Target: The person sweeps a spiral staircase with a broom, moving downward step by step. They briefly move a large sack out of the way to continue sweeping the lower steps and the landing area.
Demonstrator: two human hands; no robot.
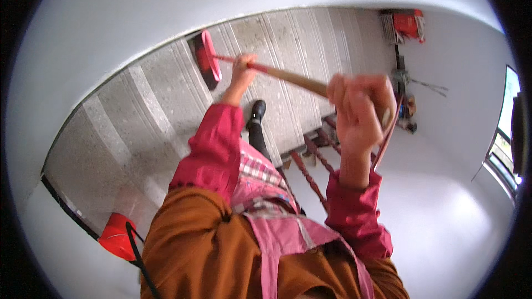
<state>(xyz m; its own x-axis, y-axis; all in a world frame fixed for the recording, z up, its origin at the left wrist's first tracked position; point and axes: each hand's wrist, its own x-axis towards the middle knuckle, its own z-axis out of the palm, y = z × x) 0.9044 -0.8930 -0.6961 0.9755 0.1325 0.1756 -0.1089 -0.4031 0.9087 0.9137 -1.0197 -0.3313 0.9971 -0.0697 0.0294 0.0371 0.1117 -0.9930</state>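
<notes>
My left hand point(244, 68) grips the lower part of a broom point(295, 80), close to where its red shaft meets the pink head. The wooden upper end of the handle is held in the fist of my right hand point(360, 108), which is nearer to the camera. The broom head point(210, 58) has dark and red bristles and lies against the foot of the white wall point(124, 16), on a grey stone stair step. Below my left hand, one black shoe point(258, 110) stands on a step. My other foot is hidden.
Grey stone stairs point(286, 41) with pale stripes run across the view. A dark red banister with turned balusters point(309, 176) borders them at the right. A red plastic container point(118, 236) stands at lower left. Red bags point(407, 25) and other items lie at the far right.
</notes>
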